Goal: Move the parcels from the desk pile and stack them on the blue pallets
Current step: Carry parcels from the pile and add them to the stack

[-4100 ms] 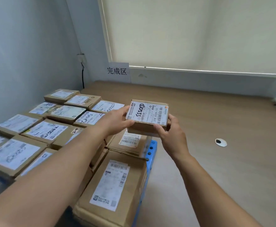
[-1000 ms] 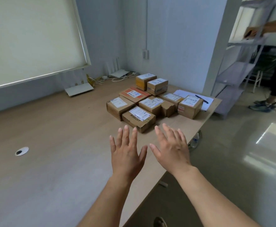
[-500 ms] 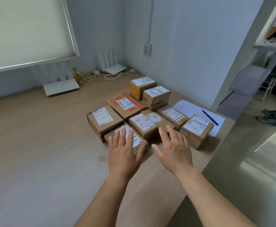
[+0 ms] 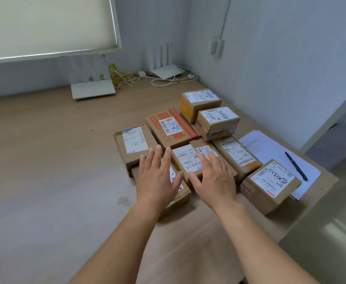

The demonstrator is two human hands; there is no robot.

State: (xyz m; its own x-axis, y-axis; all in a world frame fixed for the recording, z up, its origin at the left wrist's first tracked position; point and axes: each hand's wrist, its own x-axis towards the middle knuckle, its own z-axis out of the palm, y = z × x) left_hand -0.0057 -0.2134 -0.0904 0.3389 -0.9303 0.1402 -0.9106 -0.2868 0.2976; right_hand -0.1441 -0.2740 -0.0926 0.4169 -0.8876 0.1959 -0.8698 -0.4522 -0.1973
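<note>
**Now reaching for the next parcel**

Here our left hand (image 4: 157, 179) and right hand (image 4: 213, 179) hover flat, fingers spread, empty, over the nearest parcels (image 4: 186, 160) clustered on the desk (image 4: 45, 160). We judge these small cardboard boxes light and stiff; gripping opposite side walls should serve. No pallets in view.

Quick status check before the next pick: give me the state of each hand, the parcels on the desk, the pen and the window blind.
Left hand: open, fingers spread, empty, over the nearest parcel.
Right hand: open, empty, over the middle parcel.
Parcels: all closed, labels up, on the desk.
Small parcel: stacked on others.
Pen: lying on papers.
Blind: drawn down.
</note>
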